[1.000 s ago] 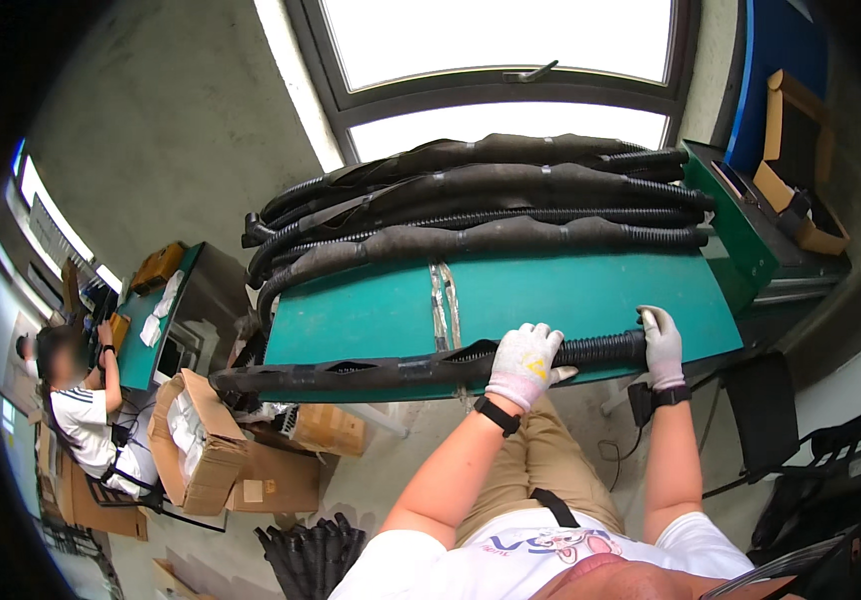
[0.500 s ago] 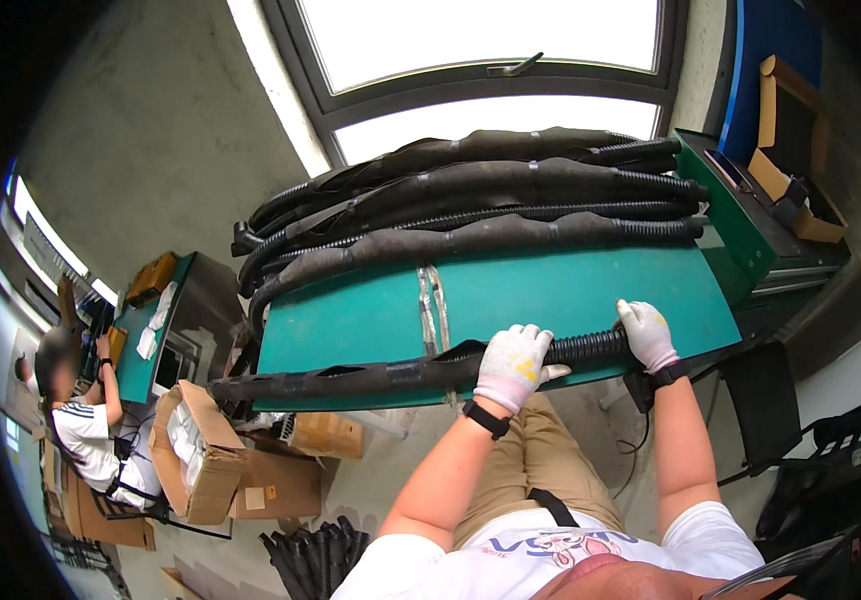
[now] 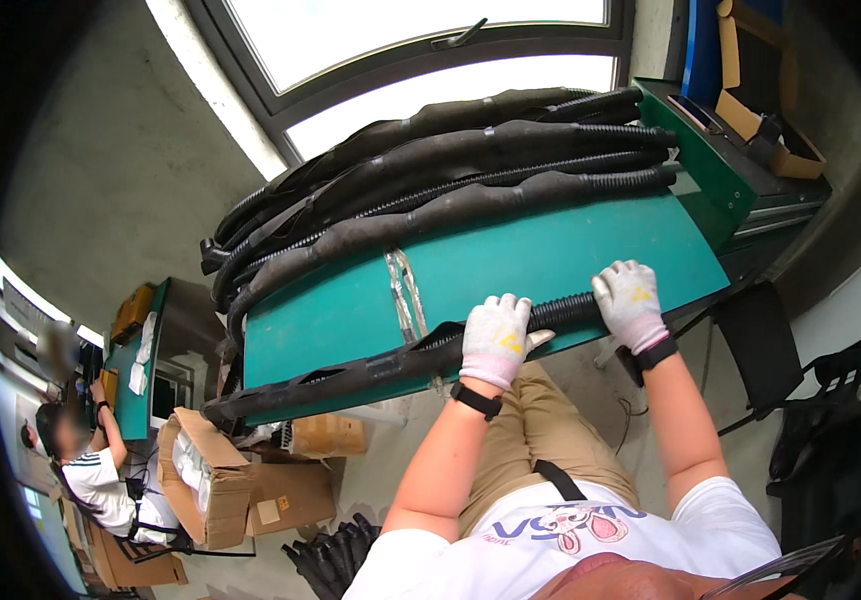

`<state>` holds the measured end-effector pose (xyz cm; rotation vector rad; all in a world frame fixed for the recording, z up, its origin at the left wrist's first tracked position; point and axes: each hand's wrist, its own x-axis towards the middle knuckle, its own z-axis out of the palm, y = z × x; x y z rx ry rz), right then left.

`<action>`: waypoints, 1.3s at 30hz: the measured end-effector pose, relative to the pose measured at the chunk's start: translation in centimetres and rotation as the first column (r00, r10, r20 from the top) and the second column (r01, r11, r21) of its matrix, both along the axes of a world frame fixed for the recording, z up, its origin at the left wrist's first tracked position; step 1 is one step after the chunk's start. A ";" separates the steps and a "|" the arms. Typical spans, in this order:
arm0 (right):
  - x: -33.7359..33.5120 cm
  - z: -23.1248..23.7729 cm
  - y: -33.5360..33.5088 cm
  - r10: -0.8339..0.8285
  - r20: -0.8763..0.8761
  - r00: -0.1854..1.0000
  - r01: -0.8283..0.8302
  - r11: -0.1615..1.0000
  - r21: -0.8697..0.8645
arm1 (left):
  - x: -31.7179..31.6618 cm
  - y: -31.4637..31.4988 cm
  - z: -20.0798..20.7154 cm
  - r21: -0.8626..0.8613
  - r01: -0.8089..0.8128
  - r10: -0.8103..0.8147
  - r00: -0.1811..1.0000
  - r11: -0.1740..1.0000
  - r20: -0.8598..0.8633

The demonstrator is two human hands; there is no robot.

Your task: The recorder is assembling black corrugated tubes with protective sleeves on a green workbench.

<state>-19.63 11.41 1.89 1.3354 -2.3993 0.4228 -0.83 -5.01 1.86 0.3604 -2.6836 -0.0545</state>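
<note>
Along the near edge of the green table lies a black corrugated hose [image 3: 563,312], its left stretch wrapped in a dark fabric sleeve [image 3: 351,376]. My left hand [image 3: 497,340], in a white glove, is wrapped round the hose where the sleeve gives way to bare ribs, with the thumb pointing right. My right hand [image 3: 631,303], gloved too, is closed over the hose's right end, which it hides. Between the two hands a short bare ribbed section shows. Farther back, several similar sleeved hoses [image 3: 451,202] lie side by side across the table.
Clear tape [image 3: 403,290] runs across the green tabletop [image 3: 561,238]. An open carton [image 3: 801,155] and a phone sit on the cabinet at right. A black chair [image 3: 766,345] stands right of me. Cardboard boxes [image 3: 213,478] and a seated person [image 3: 101,485] are at left.
My view has turned, so the table sits lower at left and higher at right. Both hands keep their hold on the hose, and its right end looks raised a little.
</note>
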 end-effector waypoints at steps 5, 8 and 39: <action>4.6 1.0 -0.9 0.090 0.000 0.996 -0.089 0.994 0.063 | 0.0 0.0 0.3 0.008 -0.008 0.008 1.000 1.000 0.021; 5.7 0.7 -1.2 0.095 -0.009 0.995 -0.095 0.995 0.005 | 0.1 -0.1 0.2 0.008 -0.004 0.004 0.998 1.000 0.057; 4.2 1.7 -1.0 0.339 0.040 0.940 -0.336 0.940 -0.062 | -1.3 -0.6 0.1 0.128 -0.010 -0.009 0.988 0.992 0.151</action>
